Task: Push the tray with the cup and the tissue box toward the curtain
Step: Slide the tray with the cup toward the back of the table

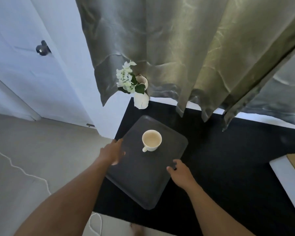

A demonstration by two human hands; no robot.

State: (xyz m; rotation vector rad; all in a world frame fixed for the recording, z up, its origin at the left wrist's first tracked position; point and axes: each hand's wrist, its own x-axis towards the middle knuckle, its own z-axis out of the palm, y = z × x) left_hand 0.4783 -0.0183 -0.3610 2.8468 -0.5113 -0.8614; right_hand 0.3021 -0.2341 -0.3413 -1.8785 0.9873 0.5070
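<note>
Matte rounded tray [143,181] bears glossy cup [151,140]; hands at edges.

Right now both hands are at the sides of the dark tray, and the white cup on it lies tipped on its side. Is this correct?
Not quite. In the head view the cup stands upright on the tray, its mouth facing up. The rest holds: the left hand and the right hand are at the tray's sides.
</note>
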